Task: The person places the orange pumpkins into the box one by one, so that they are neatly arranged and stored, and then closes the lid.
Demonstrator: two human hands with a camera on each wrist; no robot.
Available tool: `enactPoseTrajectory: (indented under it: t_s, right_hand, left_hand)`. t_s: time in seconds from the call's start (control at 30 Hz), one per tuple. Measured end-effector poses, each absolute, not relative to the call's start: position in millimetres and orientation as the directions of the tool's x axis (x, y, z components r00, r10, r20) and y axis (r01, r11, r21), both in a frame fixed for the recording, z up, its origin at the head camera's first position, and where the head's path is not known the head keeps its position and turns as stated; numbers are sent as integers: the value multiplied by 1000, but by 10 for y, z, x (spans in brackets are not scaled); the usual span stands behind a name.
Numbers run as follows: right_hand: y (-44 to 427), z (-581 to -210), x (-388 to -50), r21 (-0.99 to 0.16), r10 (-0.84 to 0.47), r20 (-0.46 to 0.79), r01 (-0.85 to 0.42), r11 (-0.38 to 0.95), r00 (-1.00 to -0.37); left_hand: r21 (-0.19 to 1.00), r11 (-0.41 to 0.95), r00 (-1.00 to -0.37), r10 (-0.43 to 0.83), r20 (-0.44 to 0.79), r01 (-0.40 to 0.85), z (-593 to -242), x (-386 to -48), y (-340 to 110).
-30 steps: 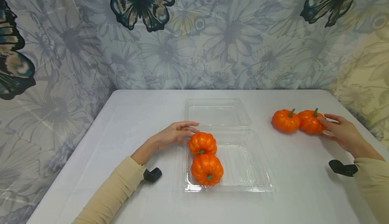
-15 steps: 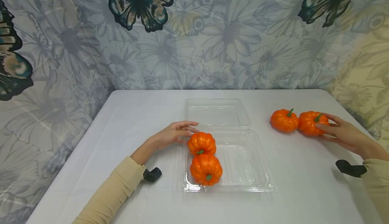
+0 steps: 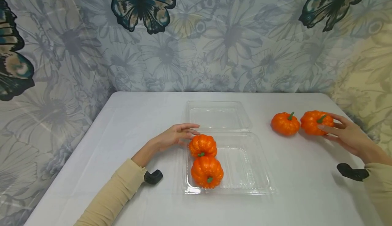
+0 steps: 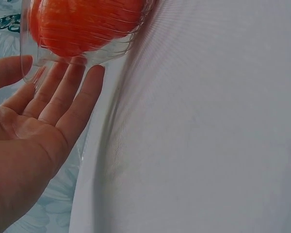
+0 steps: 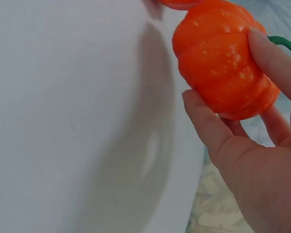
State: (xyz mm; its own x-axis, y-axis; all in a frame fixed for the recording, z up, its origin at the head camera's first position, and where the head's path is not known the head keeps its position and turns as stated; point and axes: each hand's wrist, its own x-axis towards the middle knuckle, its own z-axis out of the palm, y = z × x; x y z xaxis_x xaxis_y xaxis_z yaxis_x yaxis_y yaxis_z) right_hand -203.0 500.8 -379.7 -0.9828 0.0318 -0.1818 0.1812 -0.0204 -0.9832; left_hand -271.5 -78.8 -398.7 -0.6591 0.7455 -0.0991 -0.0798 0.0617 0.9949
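Observation:
My right hand grips an orange toy pumpkin with a green stem, thumb on one side and fingers around the other. In the right wrist view this pumpkin appears slightly raised off the table. A second loose pumpkin sits just left of it. My left hand lies at the left wall of an open clear plastic clamshell container. Its nearly straight fingers touch the outside near the rim. Inside, along the left side, are a rear pumpkin and a front pumpkin, close together.
The container's clear lid lies folded back behind its base on the white table. A wall covering with flowers and butterflies stands behind and along the sides. Black curved pieces stick out at both cuffs.
My right hand closed further around the right-hand pumpkin, shifted it slightly right, away from its neighbour, and lifted it a little. The left hand and the container stayed put.

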Motion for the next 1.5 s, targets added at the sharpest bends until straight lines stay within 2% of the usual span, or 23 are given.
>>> enactPoseTrajectory:
  t_s: [0.23, 0.5, 0.7, 0.93, 1.0, 1.13, 1.33, 1.5]
  right_hand:
    - [4935, -3735, -2113, -996, 166, -53, 63, 55, -985]
    - [4512, -3404, -2013, -997, 79, -51, 55, 50, -996]
    - [4304, -3287, -1988, -999, 7, 5, -5, 51, -1000]
    - [4063, -3217, -1982, -963, -48, 6, -19, 269, -999]
    - [4000, -3209, -1980, -955, -61, 10, -28, 295, -998]
    - [3882, -3179, -1974, -891, -74, 1, -35, 453, -997]
    - [3712, -3177, -1973, -842, -105, 10, -65, 535, -994]
    - [3528, -3192, -1972, -835, -119, 44, -102, 541, -992]
  left_hand:
    - [994, 75, -664, 741, -106, -75, -3962, -2704, -780]
    - [994, 82, -666, 737, -111, -75, -3976, -2700, -769]
    - [994, 80, -668, 736, -106, -70, -4006, -2711, -777]
    - [995, 81, -671, 734, -102, -63, -4011, -2712, -785]
    - [995, 80, -671, 734, -102, -63, -4013, -2712, -787]
    - [995, 80, -669, 737, -101, -62, -4008, -2710, -787]
    - [995, 70, -662, 743, -99, -69, -3986, -2697, -788]
    - [995, 68, -661, 744, -97, -70, -3964, -2682, -789]
